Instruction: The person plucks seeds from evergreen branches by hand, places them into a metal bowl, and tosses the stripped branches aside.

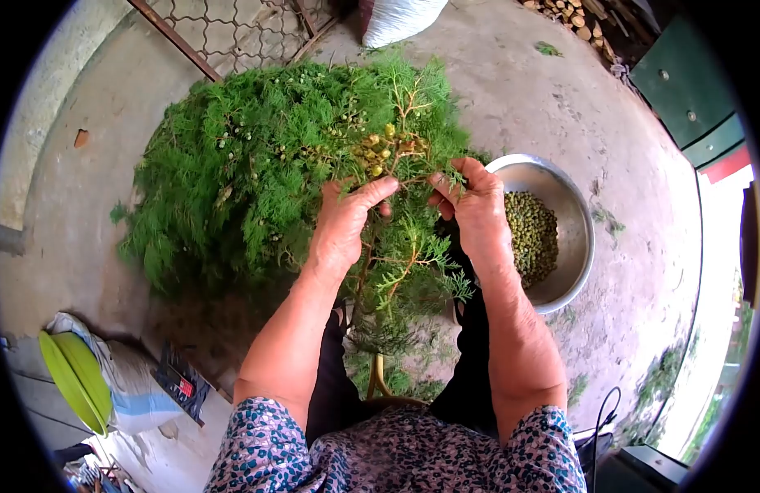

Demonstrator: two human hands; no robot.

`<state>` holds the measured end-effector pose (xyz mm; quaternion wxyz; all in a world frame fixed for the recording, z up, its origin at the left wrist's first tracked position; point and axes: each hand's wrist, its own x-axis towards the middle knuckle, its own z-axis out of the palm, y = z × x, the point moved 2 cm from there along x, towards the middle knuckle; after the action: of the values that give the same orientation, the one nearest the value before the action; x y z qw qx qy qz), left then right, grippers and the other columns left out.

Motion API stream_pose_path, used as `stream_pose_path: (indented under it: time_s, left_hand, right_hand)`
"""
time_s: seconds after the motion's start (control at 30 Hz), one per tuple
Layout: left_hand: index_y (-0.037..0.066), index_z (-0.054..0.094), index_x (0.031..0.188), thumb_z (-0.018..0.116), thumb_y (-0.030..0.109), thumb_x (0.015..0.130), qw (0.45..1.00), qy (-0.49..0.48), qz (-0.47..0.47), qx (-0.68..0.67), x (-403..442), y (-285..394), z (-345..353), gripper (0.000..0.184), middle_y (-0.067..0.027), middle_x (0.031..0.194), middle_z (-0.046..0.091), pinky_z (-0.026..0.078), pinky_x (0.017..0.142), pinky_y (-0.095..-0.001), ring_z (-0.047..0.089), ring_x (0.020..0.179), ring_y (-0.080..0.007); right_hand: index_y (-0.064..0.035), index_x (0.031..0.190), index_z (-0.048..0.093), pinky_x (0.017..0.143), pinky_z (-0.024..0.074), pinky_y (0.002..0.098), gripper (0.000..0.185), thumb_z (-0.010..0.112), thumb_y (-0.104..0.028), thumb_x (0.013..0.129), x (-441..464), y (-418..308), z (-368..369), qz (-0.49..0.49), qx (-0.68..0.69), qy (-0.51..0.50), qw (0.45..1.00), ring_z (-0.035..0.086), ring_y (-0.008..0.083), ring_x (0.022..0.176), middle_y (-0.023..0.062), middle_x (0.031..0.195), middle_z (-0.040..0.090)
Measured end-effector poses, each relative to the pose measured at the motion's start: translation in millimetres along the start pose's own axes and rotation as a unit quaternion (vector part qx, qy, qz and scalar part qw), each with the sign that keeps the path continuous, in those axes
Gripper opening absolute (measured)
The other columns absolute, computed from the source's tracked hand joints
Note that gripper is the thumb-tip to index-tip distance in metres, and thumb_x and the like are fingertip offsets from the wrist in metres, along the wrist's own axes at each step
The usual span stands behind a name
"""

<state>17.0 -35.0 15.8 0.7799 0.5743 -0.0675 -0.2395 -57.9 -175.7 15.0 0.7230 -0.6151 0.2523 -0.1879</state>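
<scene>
A large heap of green conifer branches (pixel 265 156) lies in front of my knees. One branch with yellowish cones (pixel 374 156) is between my hands. My left hand (pixel 347 218) is closed around part of it, thumb stretched toward the stem beside the cones. My right hand (pixel 476 209) pinches a thin stem of the same branch, with a small green sprig at its fingertips. Some fingers of both hands are hidden behind the foliage. Right of my right hand stands a metal bowl (pixel 581 238) holding many small green cones (pixel 532 238).
A white sack (pixel 400 20) stands beyond the heap, near a metal grille (pixel 224 33). Firewood (pixel 573 16) and a green cabinet (pixel 684 86) are at the upper right. A lime-green basin (pixel 76 382) lies at the lower left. Green scraps dot the concrete floor (pixel 626 164).
</scene>
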Motion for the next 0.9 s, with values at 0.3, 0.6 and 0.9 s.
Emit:
stream_pose_path:
  time_s: [0.3,0.6,0.9]
  left_hand:
    - [0.008,0.065,0.074,0.071,0.014,0.072,0.999,-0.018,0.011,-0.025,-7.0,-4.7,6.5,0.009,-0.0009,0.071,0.063,0.040,0.051,-0.0241,0.053,0.061,-0.0098]
    - [0.007,0.063,0.083,0.071,0.016,0.073,0.998,-0.011,-0.049,-0.045,-2.9,-6.6,-6.4,0.016,-0.0011,0.077,0.063,0.040,0.054,-0.0263,0.053,0.068,-0.0110]
    - [0.006,0.063,0.085,0.071,0.016,0.071,0.995,-0.037,-0.084,-0.036,-1.8,-11.8,-5.9,0.019,-0.0015,0.079,0.063,0.040,0.054,-0.0264,0.054,0.070,-0.0122]
  right_hand:
    - [-0.0011,0.086,0.051,0.057,0.0509,0.0308,0.004,0.054,-0.003,0.084,4.0,15.8,-7.4,0.081,0.273,0.078,0.955,0.057,0.0164,0.063,0.0071,0.075,0.054]
    - [-0.0070,0.086,0.054,0.054,0.0422,0.0240,0.003,0.056,-0.007,0.083,10.1,-3.4,-11.0,0.080,0.397,0.022,0.914,0.050,0.0133,0.060,0.0023,0.073,0.053]
    - [-0.0067,0.112,0.045,0.063,0.0436,0.0260,0.030,0.047,0.002,0.084,-0.5,6.3,-1.2,0.123,0.093,0.019,0.988,0.054,0.0122,0.081,0.0058,0.101,0.054]
